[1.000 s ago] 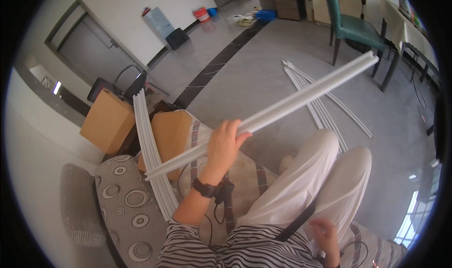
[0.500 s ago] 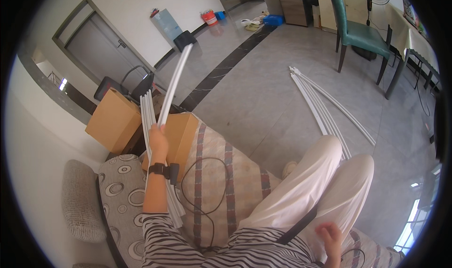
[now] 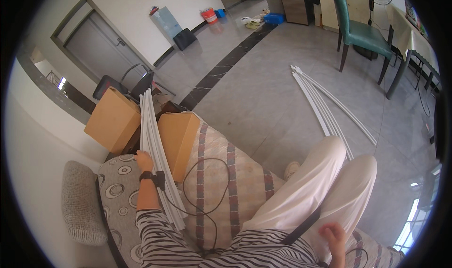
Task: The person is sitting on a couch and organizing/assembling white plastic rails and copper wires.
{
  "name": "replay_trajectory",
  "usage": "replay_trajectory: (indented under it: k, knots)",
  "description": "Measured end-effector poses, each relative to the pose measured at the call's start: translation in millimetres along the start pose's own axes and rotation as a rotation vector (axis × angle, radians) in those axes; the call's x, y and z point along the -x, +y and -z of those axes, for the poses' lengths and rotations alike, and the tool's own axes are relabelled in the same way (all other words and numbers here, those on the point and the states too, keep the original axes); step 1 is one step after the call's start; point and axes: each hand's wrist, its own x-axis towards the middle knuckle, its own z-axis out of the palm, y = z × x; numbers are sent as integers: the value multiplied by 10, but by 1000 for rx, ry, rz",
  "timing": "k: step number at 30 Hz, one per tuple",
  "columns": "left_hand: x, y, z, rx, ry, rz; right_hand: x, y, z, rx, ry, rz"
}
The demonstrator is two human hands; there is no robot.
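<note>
two bundles of long white strips show here. one bundle of strips (image 3: 157, 159) lies on the sofa (image 3: 221, 174) right under the left hand (image 3: 143, 160), running from below the wrist, past the fingers and on between the two cardboard boxes ahead of it. the hand rests on the bundle's left edge with fingers curled loosely over it; whether it truly grips or only touches, i cannot tell. i count roughly five or six strips there, packed too tight for an exact number.

they look like thin plastic or light metal strips: light for their length, fairly stiff across but likely to bow and whip at the ends if lifted from one end. the smooth surfaces will probably slide against each other, so a hold near the middle, wrapping the whole bundle, seems safest; taken where the hand is now, the far ends would sag less than from the tip.

the second pile, the floor strips (image 3: 325, 108), lies well away to the right of the hand on the grey tiles, about five or six again, fanned apart at the near end.

two boxes: the left box (image 3: 112, 119) just ahead and left of the hand, the right box (image 3: 176, 138) just to its right. one black cable (image 3: 207, 192) loops on the cushion. one green chair (image 3: 365, 30) stands far off. the right hand (image 3: 335, 237) sits low by the lap, half closed, on a dark strap as far as shows.
</note>
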Motion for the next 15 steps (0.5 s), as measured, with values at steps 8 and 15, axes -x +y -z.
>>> replay_trajectory:
  k: [8, 15]
  knots:
    - [-48, 17, -32, 1, -80, 78, -2, -5, -52, 70, 45, -8]
    - [-304, -29, -195, 0, -69, 4, -27, -128, -157, 126, 60, -35]
